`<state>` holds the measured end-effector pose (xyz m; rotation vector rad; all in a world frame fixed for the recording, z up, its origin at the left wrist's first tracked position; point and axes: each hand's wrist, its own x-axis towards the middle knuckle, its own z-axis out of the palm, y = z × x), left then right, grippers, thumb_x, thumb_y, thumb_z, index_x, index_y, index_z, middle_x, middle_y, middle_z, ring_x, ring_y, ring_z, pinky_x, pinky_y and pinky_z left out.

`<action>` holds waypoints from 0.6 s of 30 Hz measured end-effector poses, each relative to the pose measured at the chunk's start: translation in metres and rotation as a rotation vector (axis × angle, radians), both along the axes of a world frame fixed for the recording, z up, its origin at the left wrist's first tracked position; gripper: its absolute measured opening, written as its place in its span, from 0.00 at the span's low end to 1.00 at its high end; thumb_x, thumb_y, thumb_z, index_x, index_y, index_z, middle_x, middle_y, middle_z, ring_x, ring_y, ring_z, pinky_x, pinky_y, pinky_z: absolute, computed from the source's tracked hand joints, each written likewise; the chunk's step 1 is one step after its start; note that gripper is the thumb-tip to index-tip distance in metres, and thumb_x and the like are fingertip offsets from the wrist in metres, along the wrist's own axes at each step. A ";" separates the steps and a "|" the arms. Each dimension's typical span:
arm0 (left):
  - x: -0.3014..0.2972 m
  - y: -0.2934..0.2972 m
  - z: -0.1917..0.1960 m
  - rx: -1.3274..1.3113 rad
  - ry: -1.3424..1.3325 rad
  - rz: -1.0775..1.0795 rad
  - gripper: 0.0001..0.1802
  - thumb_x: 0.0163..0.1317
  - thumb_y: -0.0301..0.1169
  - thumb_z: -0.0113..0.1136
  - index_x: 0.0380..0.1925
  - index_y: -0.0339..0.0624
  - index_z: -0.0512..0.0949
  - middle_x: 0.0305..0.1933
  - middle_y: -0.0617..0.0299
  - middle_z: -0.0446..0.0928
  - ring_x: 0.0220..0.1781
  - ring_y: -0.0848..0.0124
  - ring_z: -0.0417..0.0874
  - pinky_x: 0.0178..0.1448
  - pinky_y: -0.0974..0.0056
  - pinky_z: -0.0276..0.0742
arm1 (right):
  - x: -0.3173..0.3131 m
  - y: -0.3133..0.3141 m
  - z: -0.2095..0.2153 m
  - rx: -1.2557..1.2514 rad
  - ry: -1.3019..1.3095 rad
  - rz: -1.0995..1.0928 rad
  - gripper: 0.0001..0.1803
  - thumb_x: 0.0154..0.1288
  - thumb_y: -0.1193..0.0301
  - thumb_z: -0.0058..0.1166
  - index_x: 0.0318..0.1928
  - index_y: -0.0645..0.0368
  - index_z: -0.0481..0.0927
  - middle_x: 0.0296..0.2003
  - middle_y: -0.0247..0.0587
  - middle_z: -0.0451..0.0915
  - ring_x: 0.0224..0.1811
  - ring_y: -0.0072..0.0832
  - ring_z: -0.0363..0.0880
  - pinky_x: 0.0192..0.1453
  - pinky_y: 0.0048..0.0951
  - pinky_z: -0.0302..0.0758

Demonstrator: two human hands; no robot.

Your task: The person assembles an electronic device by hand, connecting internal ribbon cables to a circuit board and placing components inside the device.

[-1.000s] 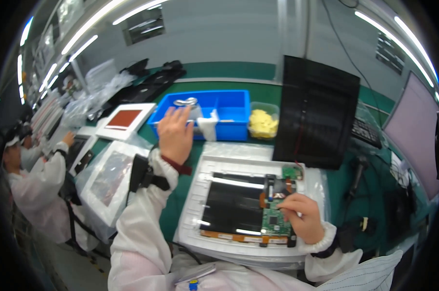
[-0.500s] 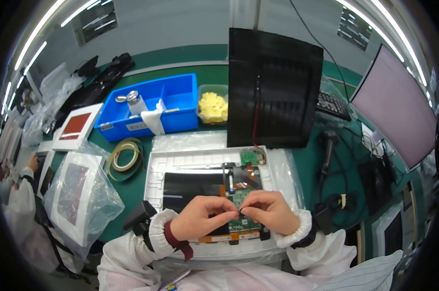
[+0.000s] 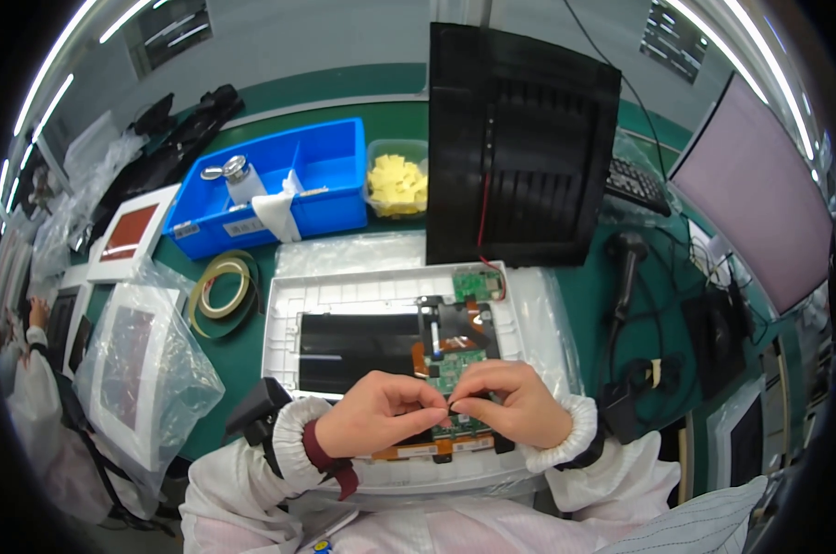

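Note:
My left hand [image 3: 378, 420] and my right hand [image 3: 517, 408] meet fingertip to fingertip over an opened device. Each pinches thumb against forefinger, with a tiny dark piece [image 3: 450, 403] between them, too small to name. Below lies a white plastic housing [image 3: 276, 343], holding a black panel [image 3: 348, 346], a green circuit board [image 3: 447, 371] and orange flex cables. My hands hide part of that board. A smaller green board [image 3: 474, 283] sits at the housing's far right corner. From there red wires run up to a large black back cover [image 3: 538, 148] standing upright behind the housing.
Behind to the left are a blue divided bin [image 3: 330, 212] and a tub of yellow pieces [image 3: 397, 185]. Tape rolls [image 3: 196, 309] and a bagged white frame [image 3: 145, 369] lie left. A handheld scanner [image 3: 625, 268], cables and a monitor [image 3: 759, 185] stand right. Another person's hand [image 3: 37, 312] shows far left.
The view has shifted a little, so the bench things sit higher and slightly left in the picture. My fingertips stay together, pinching, with the right hand's grip slightly altered.

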<state>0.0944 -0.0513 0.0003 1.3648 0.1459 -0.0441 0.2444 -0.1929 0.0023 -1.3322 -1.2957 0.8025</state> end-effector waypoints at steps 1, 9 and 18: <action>0.000 0.000 0.001 -0.001 0.002 0.000 0.07 0.61 0.25 0.53 0.35 0.31 0.76 0.33 0.63 0.77 0.35 0.82 0.73 0.39 0.77 0.70 | 0.000 0.000 -0.001 0.014 -0.010 -0.001 0.03 0.54 0.77 0.56 0.30 0.64 0.77 0.25 0.38 0.76 0.26 0.25 0.71 0.31 0.23 0.66; -0.001 0.001 0.000 0.023 -0.007 0.000 0.07 0.61 0.24 0.53 0.35 0.31 0.76 0.33 0.62 0.78 0.35 0.81 0.75 0.40 0.76 0.71 | 0.000 0.001 0.002 0.015 -0.041 0.003 0.03 0.53 0.77 0.57 0.29 0.64 0.77 0.25 0.38 0.76 0.26 0.26 0.71 0.31 0.24 0.67; -0.002 -0.003 -0.005 -0.060 -0.044 0.111 0.05 0.59 0.23 0.54 0.33 0.31 0.75 0.32 0.64 0.77 0.34 0.81 0.74 0.38 0.77 0.71 | -0.004 0.002 0.007 0.254 -0.420 -0.227 0.06 0.47 0.78 0.61 0.29 0.63 0.78 0.26 0.38 0.76 0.28 0.32 0.73 0.32 0.27 0.69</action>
